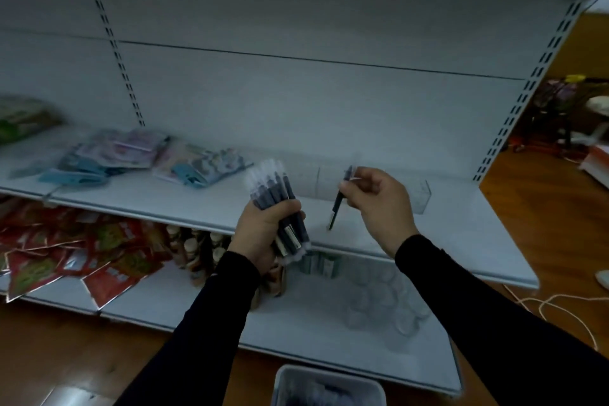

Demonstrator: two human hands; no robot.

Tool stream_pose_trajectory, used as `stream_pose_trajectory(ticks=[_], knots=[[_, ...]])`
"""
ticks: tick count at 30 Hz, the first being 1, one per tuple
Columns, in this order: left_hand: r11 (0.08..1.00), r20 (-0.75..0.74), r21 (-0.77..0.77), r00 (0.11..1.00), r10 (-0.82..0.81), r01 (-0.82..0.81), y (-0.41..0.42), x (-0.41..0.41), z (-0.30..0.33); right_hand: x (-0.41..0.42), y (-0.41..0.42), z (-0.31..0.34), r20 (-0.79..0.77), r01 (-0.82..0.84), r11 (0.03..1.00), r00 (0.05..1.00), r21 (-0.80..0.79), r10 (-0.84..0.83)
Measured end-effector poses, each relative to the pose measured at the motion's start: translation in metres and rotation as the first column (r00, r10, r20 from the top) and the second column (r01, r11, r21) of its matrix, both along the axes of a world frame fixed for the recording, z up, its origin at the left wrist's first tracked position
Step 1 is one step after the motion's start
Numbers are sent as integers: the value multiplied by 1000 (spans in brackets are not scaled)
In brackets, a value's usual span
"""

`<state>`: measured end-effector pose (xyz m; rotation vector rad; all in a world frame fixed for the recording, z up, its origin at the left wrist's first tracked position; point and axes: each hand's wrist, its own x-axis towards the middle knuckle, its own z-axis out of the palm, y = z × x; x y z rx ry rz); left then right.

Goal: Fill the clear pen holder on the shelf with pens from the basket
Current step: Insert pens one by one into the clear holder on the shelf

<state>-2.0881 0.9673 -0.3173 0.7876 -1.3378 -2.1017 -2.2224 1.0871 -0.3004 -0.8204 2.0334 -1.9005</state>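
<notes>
My left hand (pixel 263 231) grips a bundle of dark pens with clear caps (pixel 278 194), caps pointing up, in front of the white shelf's front edge (pixel 184 212). My right hand (pixel 379 198) pinches a single dark pen (pixel 337 204) between thumb and fingers, its tip pointing down just above the shelf. The clear pen holder (pixel 418 196) stands on the shelf behind my right hand, which hides part of it. A grey basket (pixel 329 384) with more pens sits at the bottom edge of the view.
Pastel stationery packs (pixel 138 155) lie on the shelf to the left. Below, the lower shelf holds red snack packets (pixel 72 254), small bottles (pixel 197 250) and clear cups (pixel 385 300). A white cable (pixel 553 306) runs over the wooden floor at right.
</notes>
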Motion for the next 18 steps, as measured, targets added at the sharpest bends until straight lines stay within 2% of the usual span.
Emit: stream_pose_trajectory(ticks=[3,8,13,18], knots=[[997,-45,-17,997,69,-70,-23,-19,-5,-24,-30,4,-93,10,999,996,30,-7],[993,-77,-22,990,116,-118,-54,-41,-10,-58,-83,14,-106,19,1000,994,-11,-20],[984,-130,53,975,178,-172,-71,-46,-11,-74,-128,20,-167,-13,1000,986,-17,10],[982,-139,81,973,183,-173,-79,-48,-13,-73,-149,19,-276,-6,999,961,52,21]])
